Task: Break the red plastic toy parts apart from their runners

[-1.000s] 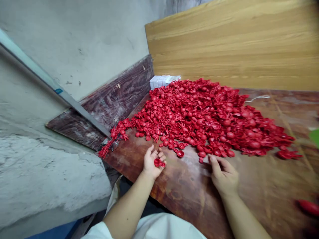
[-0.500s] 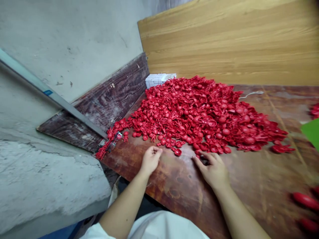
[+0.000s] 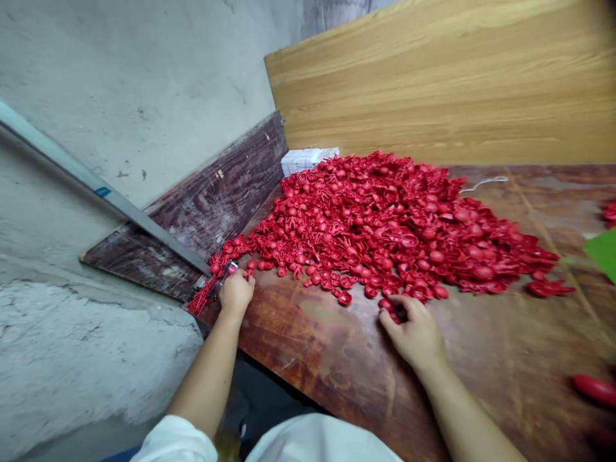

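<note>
My left hand [image 3: 237, 292] is at the left corner of the table, its fingers bent and closed at a small red plastic figure piece [image 3: 251, 265]. Just beyond its knuckles lies a dark, shiny metal-looking item [image 3: 226, 273], partly hidden by the hand. My right hand [image 3: 416, 330] rests low over the table at the near edge of the heap, with thumb and fingers curled round a red rounded plastic piece [image 3: 387, 307]. Ahead of both hands spreads the large heap of red plastic pieces [image 3: 356, 224], some round and cupped, some with finger-like prongs.
A white stack of blocks or paper [image 3: 305, 160] stands behind the heap against a yellow wooden board [image 3: 433, 90]. A metal bar [image 3: 144, 224] slants down to the left corner. At right are a green sheet [image 3: 601, 256] and a red elongated piece [image 3: 595, 389].
My left hand has moved left, from the table's middle to the red piece at the corner. My right hand has stayed in nearly the same place, and more of the red piece at its fingers shows.
</note>
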A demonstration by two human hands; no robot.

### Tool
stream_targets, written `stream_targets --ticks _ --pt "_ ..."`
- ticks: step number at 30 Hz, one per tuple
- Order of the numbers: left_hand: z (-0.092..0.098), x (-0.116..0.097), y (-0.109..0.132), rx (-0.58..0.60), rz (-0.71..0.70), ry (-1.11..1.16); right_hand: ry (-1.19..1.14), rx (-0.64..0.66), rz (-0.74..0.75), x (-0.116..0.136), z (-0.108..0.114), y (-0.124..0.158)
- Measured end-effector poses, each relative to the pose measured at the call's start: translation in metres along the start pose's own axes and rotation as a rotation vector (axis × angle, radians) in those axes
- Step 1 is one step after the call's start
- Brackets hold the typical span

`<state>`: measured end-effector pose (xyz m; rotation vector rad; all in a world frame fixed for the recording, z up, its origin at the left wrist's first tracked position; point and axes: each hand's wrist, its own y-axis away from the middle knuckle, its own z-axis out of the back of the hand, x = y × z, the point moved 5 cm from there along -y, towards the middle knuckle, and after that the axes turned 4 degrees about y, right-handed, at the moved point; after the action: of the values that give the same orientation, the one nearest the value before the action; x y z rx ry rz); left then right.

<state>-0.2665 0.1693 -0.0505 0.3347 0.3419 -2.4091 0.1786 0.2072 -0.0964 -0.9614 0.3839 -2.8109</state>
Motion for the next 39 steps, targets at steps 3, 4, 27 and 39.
stream_targets --ticks 3,4,27,39 --pt "0.015 0.000 -0.011 -0.073 -0.034 -0.029 -0.023 -0.021 0.015 0.000 0.001 0.001" --pt "0.024 0.002 -0.015 -0.115 -0.031 -0.038 -0.036 -0.034 0.025 0.000 0.002 0.001" --pt "-0.036 -0.104 0.045 0.143 -0.208 0.600 -0.241 -0.094 0.171 0.011 0.010 0.005" --pt "-0.042 -0.167 0.185 0.505 -0.482 0.798 -0.923 0.220 -0.116 0.021 -0.003 0.017"
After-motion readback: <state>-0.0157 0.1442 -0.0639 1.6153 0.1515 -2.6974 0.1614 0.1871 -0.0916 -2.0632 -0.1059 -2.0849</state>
